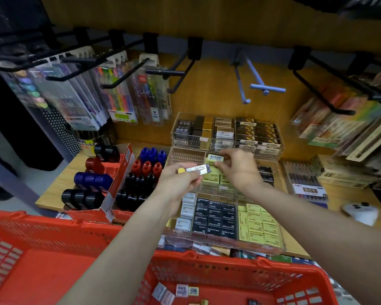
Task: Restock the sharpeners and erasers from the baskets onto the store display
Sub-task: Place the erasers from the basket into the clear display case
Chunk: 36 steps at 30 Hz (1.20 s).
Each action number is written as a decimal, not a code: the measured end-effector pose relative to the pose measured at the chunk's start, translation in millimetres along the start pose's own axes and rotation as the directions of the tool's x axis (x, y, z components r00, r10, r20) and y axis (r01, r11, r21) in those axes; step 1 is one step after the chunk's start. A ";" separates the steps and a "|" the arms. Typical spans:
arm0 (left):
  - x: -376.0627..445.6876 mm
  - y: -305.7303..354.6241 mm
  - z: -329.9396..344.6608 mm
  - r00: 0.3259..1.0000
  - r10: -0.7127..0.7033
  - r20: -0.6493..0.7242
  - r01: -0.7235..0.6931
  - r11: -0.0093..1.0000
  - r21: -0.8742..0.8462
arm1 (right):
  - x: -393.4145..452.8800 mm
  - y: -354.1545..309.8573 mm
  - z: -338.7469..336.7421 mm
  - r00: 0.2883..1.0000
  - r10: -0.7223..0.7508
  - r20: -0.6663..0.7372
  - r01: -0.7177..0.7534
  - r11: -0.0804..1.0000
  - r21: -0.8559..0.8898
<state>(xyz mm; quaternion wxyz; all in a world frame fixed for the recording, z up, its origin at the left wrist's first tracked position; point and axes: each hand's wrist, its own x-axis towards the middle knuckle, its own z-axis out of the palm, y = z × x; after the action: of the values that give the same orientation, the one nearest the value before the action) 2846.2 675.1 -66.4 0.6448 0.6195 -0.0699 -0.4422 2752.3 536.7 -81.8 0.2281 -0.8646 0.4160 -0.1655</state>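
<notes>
My left hand (180, 183) pinches a long yellow eraser in a white sleeve (197, 169) over the clear acrylic display tray (180, 154). My right hand (235, 168) holds a pale yellow eraser with a barcode (215, 159) above a stack of similar yellow erasers (213, 177) in the tray's middle tier. The lowest tier holds white, black and yellow erasers (255, 225). Below, a red basket (229, 267) contains a few loose erasers (182, 290). Red, blue and black sharpeners (145, 170) fill a red carton at left.
A second red basket (31, 243) sits at lower left. Black hooks (178, 72) with pen packs (119, 95) hang above the shelf. Boxed pens (304, 183) and a white device (361, 211) lie at right. The top tier holds black and gold boxes (257, 130).
</notes>
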 end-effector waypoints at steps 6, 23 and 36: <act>-3.4 4.3 -2.8 1.000 -0.004 0.000 0.004 1.000 -0.007 | -7.3 3.6 -13.4 0.999 -0.038 0.037 0.044 0.987 -0.155; -9.3 4.9 -4.4 0.999 0.041 0.020 -0.042 0.996 0.083 | 3.5 -3.2 -3.0 0.991 -0.133 -0.026 0.118 0.942 -0.315; -16.1 0.1 24.0 0.996 0.049 0.077 -0.055 0.995 0.085 | -56.0 13.4 -51.4 0.927 -0.374 -0.019 0.366 0.896 0.250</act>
<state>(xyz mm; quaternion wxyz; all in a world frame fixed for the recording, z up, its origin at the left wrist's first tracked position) 2821.3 668.0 -53.6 0.6253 0.6281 -0.1294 -0.4448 2685.7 560.6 -51.1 0.3055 -0.8946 0.2165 -0.2438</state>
